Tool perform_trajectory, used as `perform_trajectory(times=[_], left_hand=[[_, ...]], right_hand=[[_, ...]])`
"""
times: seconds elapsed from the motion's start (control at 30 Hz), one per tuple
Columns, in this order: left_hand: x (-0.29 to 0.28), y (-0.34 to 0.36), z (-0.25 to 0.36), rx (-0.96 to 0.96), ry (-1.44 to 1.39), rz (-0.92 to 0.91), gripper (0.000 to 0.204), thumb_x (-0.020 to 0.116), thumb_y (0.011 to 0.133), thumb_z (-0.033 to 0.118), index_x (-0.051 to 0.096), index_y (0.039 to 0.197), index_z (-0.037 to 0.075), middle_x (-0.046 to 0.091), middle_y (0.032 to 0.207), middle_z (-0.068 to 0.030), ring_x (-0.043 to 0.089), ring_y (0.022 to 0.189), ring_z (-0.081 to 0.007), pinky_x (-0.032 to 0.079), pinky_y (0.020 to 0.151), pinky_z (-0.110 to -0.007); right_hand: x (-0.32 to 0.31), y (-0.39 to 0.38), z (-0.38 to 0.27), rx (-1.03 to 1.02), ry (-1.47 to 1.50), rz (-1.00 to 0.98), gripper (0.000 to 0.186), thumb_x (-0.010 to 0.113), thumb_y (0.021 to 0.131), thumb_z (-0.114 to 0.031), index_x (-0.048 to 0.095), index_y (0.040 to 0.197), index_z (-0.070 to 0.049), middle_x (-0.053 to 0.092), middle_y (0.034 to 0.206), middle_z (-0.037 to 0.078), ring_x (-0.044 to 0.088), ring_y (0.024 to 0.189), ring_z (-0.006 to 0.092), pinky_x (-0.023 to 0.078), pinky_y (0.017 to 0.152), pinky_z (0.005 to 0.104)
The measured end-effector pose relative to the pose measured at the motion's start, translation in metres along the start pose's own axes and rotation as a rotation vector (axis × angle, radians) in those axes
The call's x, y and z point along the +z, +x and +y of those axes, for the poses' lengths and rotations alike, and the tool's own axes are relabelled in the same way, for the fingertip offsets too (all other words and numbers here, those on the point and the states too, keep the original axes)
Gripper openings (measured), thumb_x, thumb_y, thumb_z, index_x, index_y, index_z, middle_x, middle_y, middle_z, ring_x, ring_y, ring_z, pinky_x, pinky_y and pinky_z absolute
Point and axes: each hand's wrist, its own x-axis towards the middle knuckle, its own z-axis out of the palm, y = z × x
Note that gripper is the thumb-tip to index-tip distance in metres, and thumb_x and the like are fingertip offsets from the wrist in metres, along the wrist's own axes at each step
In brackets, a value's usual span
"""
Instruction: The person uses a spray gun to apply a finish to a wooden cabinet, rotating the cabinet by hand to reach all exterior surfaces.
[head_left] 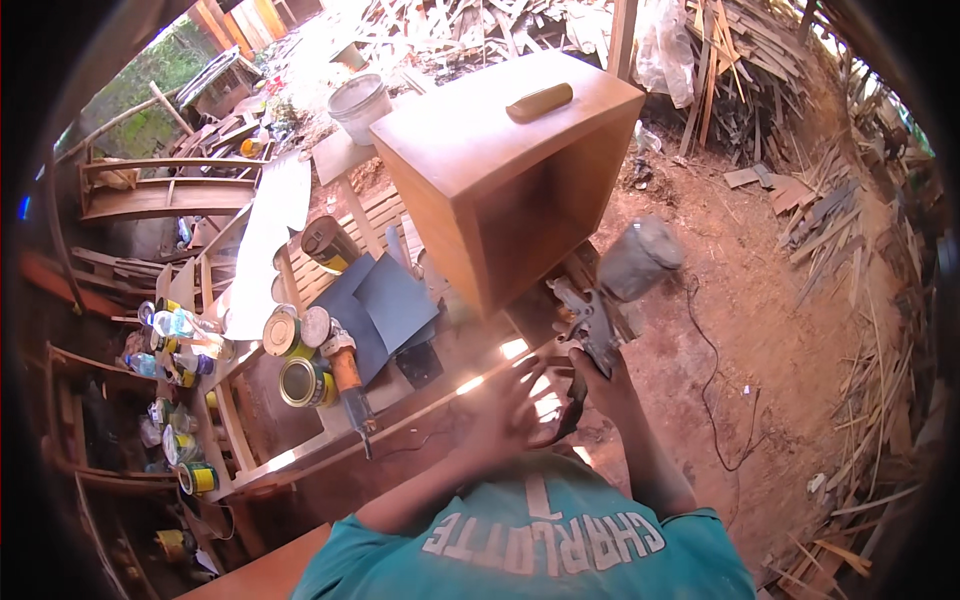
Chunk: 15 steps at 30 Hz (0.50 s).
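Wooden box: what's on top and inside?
A tan bar lies atop the wooden box, hiding the patch beneath. Inside is shadowed, no contents distinguishable; its walls hide the rest.

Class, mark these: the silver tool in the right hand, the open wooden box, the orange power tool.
Silver tool (598, 340): head view, on its metal body.
Open wooden box (478, 132): head view, on its top panel.
Orange power tool (346, 370): head view, on its orange casing.

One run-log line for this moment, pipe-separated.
right hand: gripping grey spray gun | left hand: fingers spread, blurred | wooden box: tan oblong piece on top | orange power tool: untouched
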Motion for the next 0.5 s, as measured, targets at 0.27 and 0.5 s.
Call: perform_trajectory(times=[0.27,0.5], left_hand=[[-0.043,-0.066,-0.062,-0.218,0.011,0.059,0.038,0.072,0.077,0.004,0.067,0.114,-0.001,0.069,0.105,-0.0205,0.067,0.098,-0.0370,0.051,0.087,-0.042],[-0.067,-0.082,-0.075,-0.288,-0.081,0.129,0.029,0.071,0.080,0.010,0.069,0.106,-0.001,0.069,0.097,-0.0212,0.067,0.091,-0.0366,0.052,0.084,-0.041]], right_hand=[[0.031,0.058,0.016,0.115,0.050,0.025,0.010,0.058,0.094,-0.012,0.062,0.096,-0.003,0.060,0.073,0.003,0.048,0.046,0.0085,0.038,0.043,0.0255],[0.024,0.143,0.072,-0.111,-0.127,0.220,0.012,0.062,0.090,-0.016,0.061,0.095,-0.005,0.059,0.069,0.001,0.043,0.040,0.0073,0.031,0.038,0.0245]])
